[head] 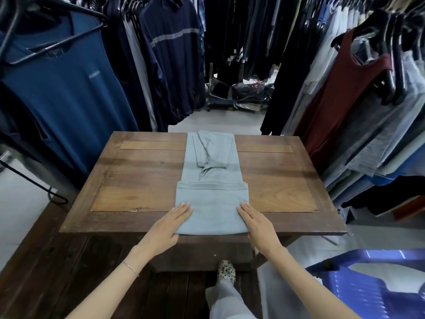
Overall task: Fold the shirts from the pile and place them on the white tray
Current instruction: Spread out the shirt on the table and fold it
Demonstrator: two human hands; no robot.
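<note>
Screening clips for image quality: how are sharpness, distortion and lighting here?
Head view: the grey-blue shirt, left hand and right hand are sharp at centre; head view edges bend strongly, hanging clothes lean inward; the blue plastic item at lower right is smeared; light is soft, with a mild sheen on the wooden table.

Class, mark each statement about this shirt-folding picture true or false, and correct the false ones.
1. The left hand and right hand both lie flat on the shirt. True.
2. The shirt is bright red. False: it is pale blue-grey.
3. The shirt lies on a wooden table. True.
4. The right hand holds a hanger. False: it holds nothing; its fingers lie straight on the shirt.
</note>
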